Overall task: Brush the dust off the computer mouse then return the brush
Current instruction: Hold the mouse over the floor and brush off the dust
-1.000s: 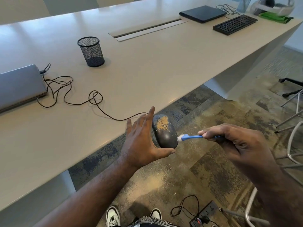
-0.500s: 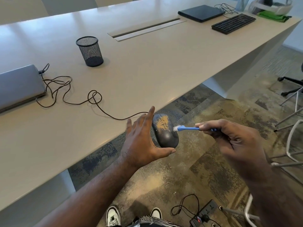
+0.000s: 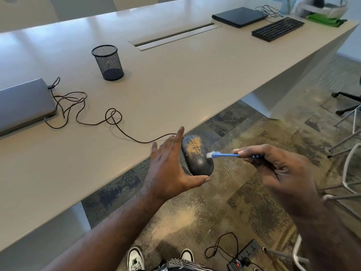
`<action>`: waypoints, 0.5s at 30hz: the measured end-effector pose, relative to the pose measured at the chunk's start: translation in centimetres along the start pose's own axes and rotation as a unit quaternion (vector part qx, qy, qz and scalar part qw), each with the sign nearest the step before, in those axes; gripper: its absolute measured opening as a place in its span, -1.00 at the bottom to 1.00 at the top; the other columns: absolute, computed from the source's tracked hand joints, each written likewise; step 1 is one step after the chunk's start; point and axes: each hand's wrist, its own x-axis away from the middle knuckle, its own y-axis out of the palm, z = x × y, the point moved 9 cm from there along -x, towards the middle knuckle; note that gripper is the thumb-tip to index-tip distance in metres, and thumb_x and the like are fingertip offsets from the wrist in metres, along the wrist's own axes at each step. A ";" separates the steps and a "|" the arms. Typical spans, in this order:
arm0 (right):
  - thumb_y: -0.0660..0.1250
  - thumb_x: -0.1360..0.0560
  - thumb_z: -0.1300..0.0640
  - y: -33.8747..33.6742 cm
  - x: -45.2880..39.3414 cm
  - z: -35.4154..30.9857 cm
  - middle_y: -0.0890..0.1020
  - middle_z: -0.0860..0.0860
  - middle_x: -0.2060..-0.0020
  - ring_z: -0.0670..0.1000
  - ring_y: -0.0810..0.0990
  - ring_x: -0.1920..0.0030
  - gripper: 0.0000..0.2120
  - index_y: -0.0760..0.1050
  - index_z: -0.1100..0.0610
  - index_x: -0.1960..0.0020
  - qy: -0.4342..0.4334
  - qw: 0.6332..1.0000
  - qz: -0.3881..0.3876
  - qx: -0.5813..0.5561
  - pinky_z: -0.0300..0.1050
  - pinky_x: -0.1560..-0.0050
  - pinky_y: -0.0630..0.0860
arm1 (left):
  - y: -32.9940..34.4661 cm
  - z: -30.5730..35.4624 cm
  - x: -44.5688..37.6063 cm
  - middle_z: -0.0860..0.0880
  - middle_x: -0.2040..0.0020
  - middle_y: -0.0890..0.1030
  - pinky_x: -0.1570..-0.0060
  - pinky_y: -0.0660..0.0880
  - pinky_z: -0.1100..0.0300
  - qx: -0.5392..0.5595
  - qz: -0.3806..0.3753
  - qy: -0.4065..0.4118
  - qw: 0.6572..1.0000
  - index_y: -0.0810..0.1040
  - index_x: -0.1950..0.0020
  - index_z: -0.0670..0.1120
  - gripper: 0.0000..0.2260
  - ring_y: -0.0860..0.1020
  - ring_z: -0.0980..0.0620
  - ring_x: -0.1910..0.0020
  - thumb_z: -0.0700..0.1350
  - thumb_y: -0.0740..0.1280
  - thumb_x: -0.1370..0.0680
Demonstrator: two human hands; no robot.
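From the head camera, my left hand (image 3: 168,169) cradles the computer mouse (image 3: 197,156) out past the near edge of the table (image 3: 175,85), over the carpet: fingers nearly straight behind its far-left side, thumb propping the near end. It is a smooth, dark, rounded shell, long axis running from far-left to near-right, with a patch of tan dust (image 3: 193,146) on its far half. My right hand (image 3: 273,169) sits just right of it, fingers curled round the handle of the small blue brush (image 3: 224,155), a toothbrush by its shape. The white bristles (image 3: 209,154) touch the mouse's right flank, just near-right of the dust. I judge the next stroke must reach up and left. Swept grit speckles the floor below.
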 end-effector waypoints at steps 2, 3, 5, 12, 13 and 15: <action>0.33 -0.52 0.12 0.4 0.1 0.2 0.71 -0.11 0.00 -0.20 0.69 -0.06 -0.82 0.65 0.14 -0.05 0.000 1.000 -0.018 0.008 -0.29 -0.05 0.61 | -0.1 0.0 -0.1 0.05 -0.53 0.24 -0.53 -0.19 -0.19 0.001 0.003 -0.002 1.000 -0.15 -0.60 0.09 0.19 0.13 0.12 -0.51 0.47 0.41 -0.18; 0.33 -0.52 0.11 0.4 0.3 0.4 0.71 -0.13 0.01 -0.22 0.69 -0.04 -0.82 0.65 0.12 -0.05 0.006 1.000 -0.026 0.008 -0.30 -0.03 0.61 | -0.2 -0.1 -0.1 0.05 -0.52 0.24 -0.53 -0.18 -0.20 0.001 0.004 -0.005 1.000 -0.15 -0.60 0.08 0.19 0.13 0.12 -0.50 0.47 0.41 -0.17; 0.31 -0.51 0.08 0.2 0.4 0.6 0.70 -0.17 0.03 -0.23 0.69 0.00 -0.83 0.63 0.04 -0.05 0.017 0.999 -0.030 0.012 -0.31 0.03 0.62 | -0.3 -0.3 0.0 0.04 -0.51 0.25 -0.52 -0.15 -0.22 -0.001 0.005 -0.010 1.000 -0.15 -0.60 0.09 0.20 0.14 0.12 -0.50 0.46 0.42 -0.17; 0.38 -0.52 0.18 0.2 -0.1 -0.5 0.71 -0.10 0.00 -0.18 0.69 -0.06 -0.86 0.64 0.14 -0.06 -0.017 1.000 0.000 0.009 -0.24 -0.05 0.62 | 0.3 0.3 0.1 0.04 -0.52 0.23 -0.52 -0.18 -0.21 -0.028 -0.001 0.005 1.000 -0.20 -0.59 0.11 0.20 0.14 0.08 -0.52 0.46 0.41 -0.19; 0.39 -0.51 0.22 0.7 -0.1 -0.6 0.71 -0.09 -0.01 -0.17 0.69 -0.06 -0.85 0.64 0.15 -0.07 -0.021 1.000 -0.013 0.015 -0.21 -0.06 0.63 | 0.3 0.4 0.1 0.04 -0.53 0.22 -0.52 -0.19 -0.20 -0.030 -0.003 0.007 1.000 -0.20 -0.59 0.11 0.20 0.13 0.08 -0.52 0.46 0.41 -0.19; 0.39 -0.50 0.24 1.5 -0.1 -0.7 0.71 -0.10 -0.02 -0.16 0.69 -0.06 -0.81 0.64 0.11 -0.09 -0.025 0.998 -0.044 0.031 -0.16 -0.04 0.65 | 0.4 0.5 0.1 0.03 -0.54 0.21 -0.53 -0.20 -0.19 -0.033 -0.004 0.008 0.999 -0.20 -0.60 0.10 0.20 0.12 0.08 -0.53 0.46 0.41 -0.19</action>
